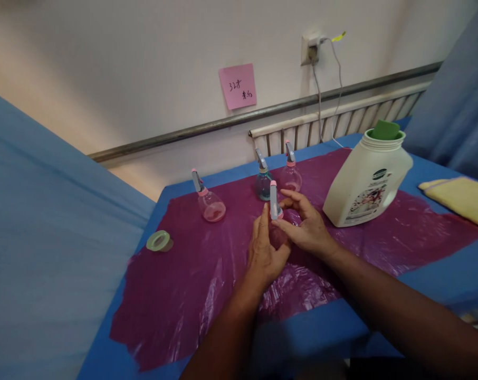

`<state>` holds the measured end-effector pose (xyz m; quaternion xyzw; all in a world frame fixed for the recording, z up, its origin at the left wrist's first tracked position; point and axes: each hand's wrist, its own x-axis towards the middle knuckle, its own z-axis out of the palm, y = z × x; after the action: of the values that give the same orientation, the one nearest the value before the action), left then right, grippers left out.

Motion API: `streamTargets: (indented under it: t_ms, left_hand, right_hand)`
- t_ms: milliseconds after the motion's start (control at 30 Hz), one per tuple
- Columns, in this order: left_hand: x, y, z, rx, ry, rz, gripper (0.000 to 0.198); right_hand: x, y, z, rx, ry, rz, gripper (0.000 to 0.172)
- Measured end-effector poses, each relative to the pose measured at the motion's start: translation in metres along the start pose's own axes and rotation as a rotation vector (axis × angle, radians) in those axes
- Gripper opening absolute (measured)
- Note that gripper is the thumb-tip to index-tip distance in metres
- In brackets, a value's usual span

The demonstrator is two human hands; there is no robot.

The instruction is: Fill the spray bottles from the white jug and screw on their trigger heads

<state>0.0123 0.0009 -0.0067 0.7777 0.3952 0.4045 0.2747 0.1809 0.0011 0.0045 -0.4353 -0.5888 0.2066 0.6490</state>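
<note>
Across the table, whose blue cover (302, 330) shows along the left and near edges, lies a wrinkled purple plastic sheet (175, 295), its left side ragged and its near edge short of the table's own. A large off-white jug (361, 184) stands on the sheet just to the right of the right hand; a folded yellow cloth (460, 198) lies at the table's right.

Near the middle, both hands close in on one spray bottle (276, 214), upright on or just above the sheet. The left hand (265, 253) cups its body — forefinger up along the left side, thumb lower on the near right. The right hand (308, 227) arches round the neck, thumb and forefinger well parted, thumb tip at the pink collar; I cannot tell whether its fingers press.

Just behind stand a blue bottle (264, 182) and a pink bottle (292, 177), so room that way is tight. Leftward the sheet runs wide — a second pink bottle (211, 205) sits well apart there, and smallest, a pale green cap (160, 246) lies near the sheet's left edge.
</note>
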Motion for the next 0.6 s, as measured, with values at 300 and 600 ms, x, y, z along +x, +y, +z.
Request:
streamTargets:
  t_ms: [300,600]
  left_hand:
    - [-0.0005,0.0049,0.0000,-0.016,-0.006,-0.119,0.110]
    - [-0.0008,0.0021,0.0008,-0.040,-0.016,-0.150,0.114]
  right_hand:
    - [-0.0037,-0.0021,-0.0029,0.014,-0.078,0.000,0.065]
    - [-0.0064,0.0021,-0.0020,0.061,-0.108,0.006,0.067]
